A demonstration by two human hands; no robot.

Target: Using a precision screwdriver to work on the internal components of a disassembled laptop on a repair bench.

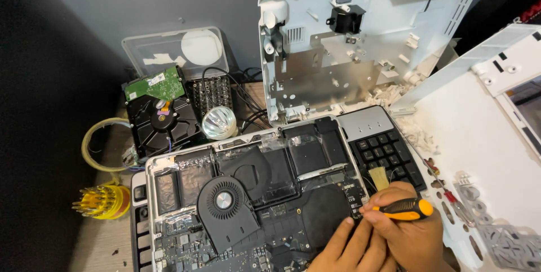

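Right hand (407, 232) around screwdriver (407, 209)

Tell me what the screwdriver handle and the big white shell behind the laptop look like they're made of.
The screwdriver handle in the right hand looks like glossy orange plastic with black, perhaps rubbery, grip sections. The white shell looks like matte moulded plastic, with ribs and screw posts, backed by a dull grey perforated sheet-metal plate.

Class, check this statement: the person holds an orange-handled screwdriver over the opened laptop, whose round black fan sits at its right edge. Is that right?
Not quite. The head view shows the fan left of centre in the laptop, not at its right edge. The screwdriver is indeed orange-handled, held in the right hand.
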